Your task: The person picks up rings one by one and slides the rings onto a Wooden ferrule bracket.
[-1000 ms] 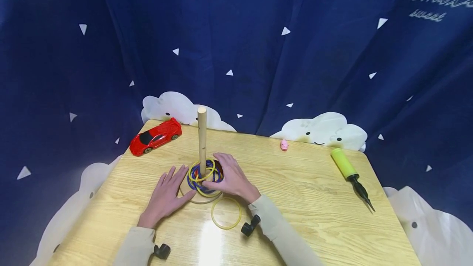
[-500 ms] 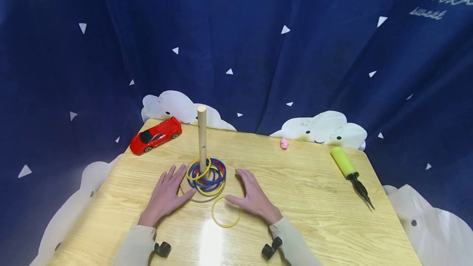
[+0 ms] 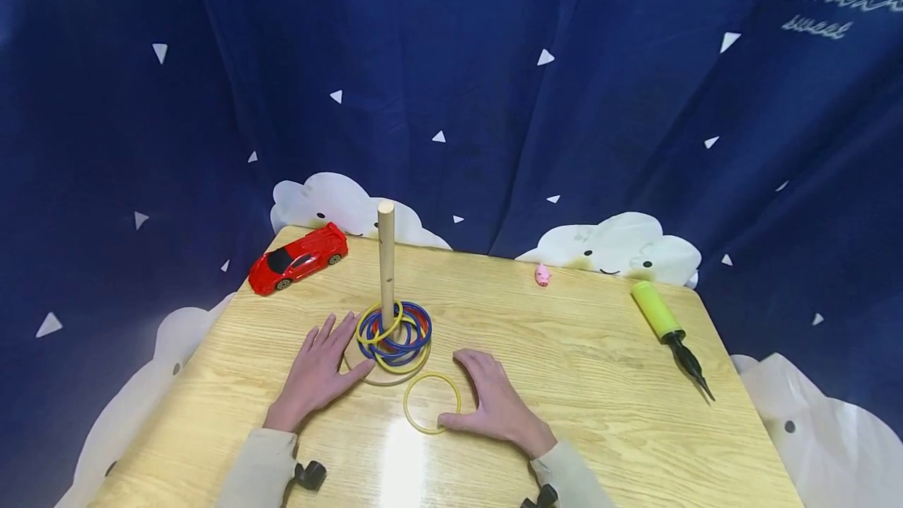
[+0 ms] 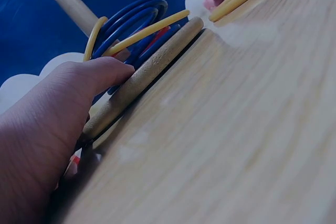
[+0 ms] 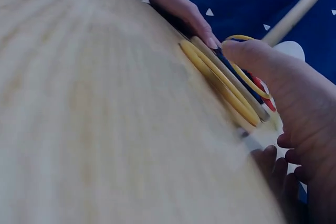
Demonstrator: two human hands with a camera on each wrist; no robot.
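Note:
A wooden peg (image 3: 386, 265) stands upright on a round wooden base (image 3: 384, 379). Blue, yellow and red rings (image 3: 409, 347) lie in a loose pile around its foot. My left hand (image 3: 317, 371) rests at the base's left side with fingers straight, and its thumb (image 4: 113, 71) touches the rim in the left wrist view. In front of the base, a single yellow ring (image 3: 407, 406) lies on the table. My right hand (image 3: 497, 402) is just right of it, fingers spread and holding nothing, its thumb tip overlapping the ring's edge in the head view.
On the wooden table (image 3: 578, 351), a red toy car (image 3: 298, 259) sits at the back left. A small pink pig figure (image 3: 542, 275) is near the back edge. Over on the right lies a yellow-green hand pump (image 3: 656, 312) with a black nozzle. A blue curtain (image 3: 480, 85) hangs behind.
The right hand has let go of the rings at the peg and moved right and toward the front, beside the loose yellow ring. My left hand has stayed in place.

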